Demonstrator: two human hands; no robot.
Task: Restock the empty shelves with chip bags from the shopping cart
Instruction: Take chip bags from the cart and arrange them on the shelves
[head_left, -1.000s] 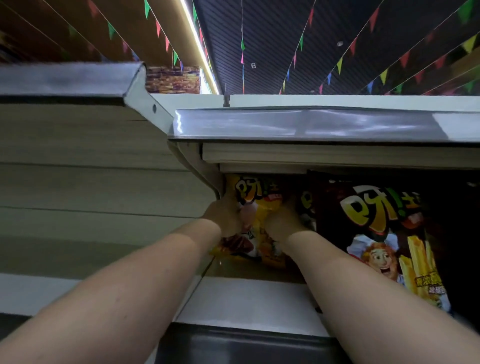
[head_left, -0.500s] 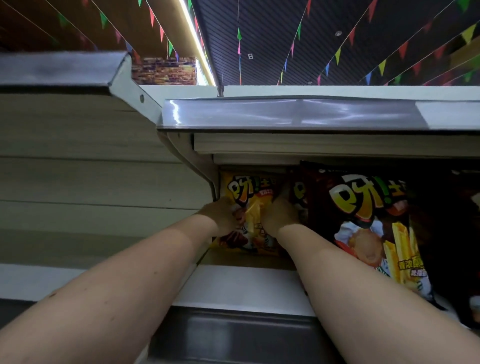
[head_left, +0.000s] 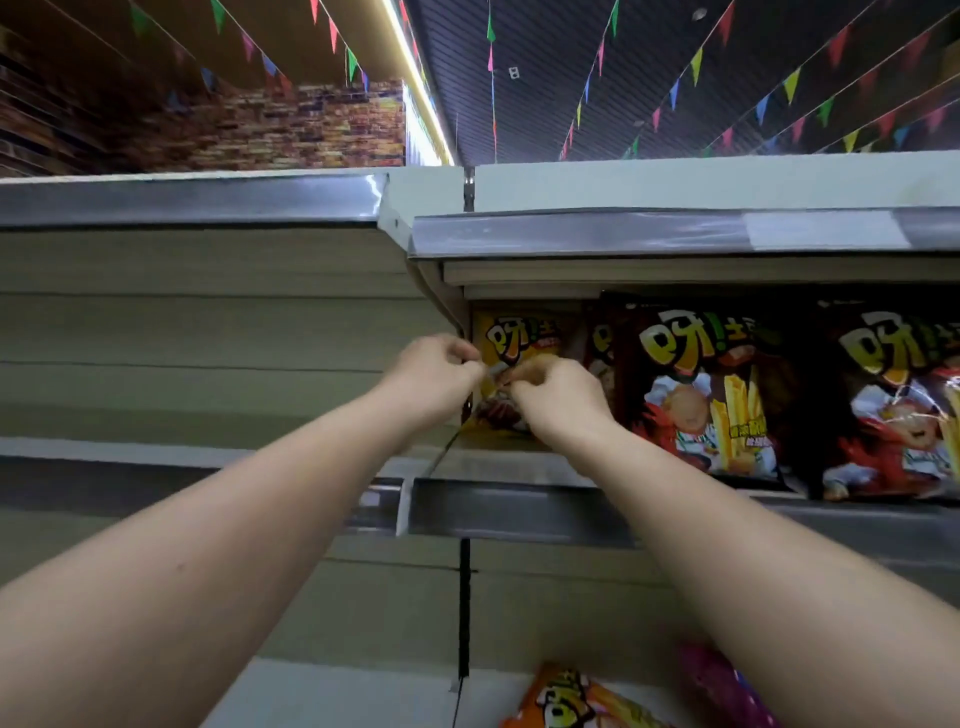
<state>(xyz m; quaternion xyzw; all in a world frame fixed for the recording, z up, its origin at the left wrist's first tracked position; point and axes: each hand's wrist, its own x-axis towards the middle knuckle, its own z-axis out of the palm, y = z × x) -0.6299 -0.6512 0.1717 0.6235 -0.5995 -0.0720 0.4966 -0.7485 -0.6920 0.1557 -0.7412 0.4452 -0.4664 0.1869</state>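
Observation:
A yellow chip bag (head_left: 511, 338) stands upright at the left end of the shelf (head_left: 519, 512), against the bay divider. My left hand (head_left: 436, 376) and my right hand (head_left: 563, 397) meet in front of its middle, fingers curled, and seem to pinch the bag's front between them. The lower half of the bag is hidden behind both hands. To the right stand two dark chip bags (head_left: 711, 395) (head_left: 893, 410), upright and facing out. The shopping cart is out of view.
An upper shelf edge (head_left: 623, 234) overhangs the bags closely. The left bay shows a grey back panel (head_left: 208, 332) and its own shelf edge (head_left: 156, 467). Below, an orange chip bag (head_left: 571, 701) and a pink pack (head_left: 727, 686) lie on a lower shelf.
My hands moved from the bag's sides to meet at its front middle. The view pulled back and dropped, bringing the lower shelf and a second dark bag into sight.

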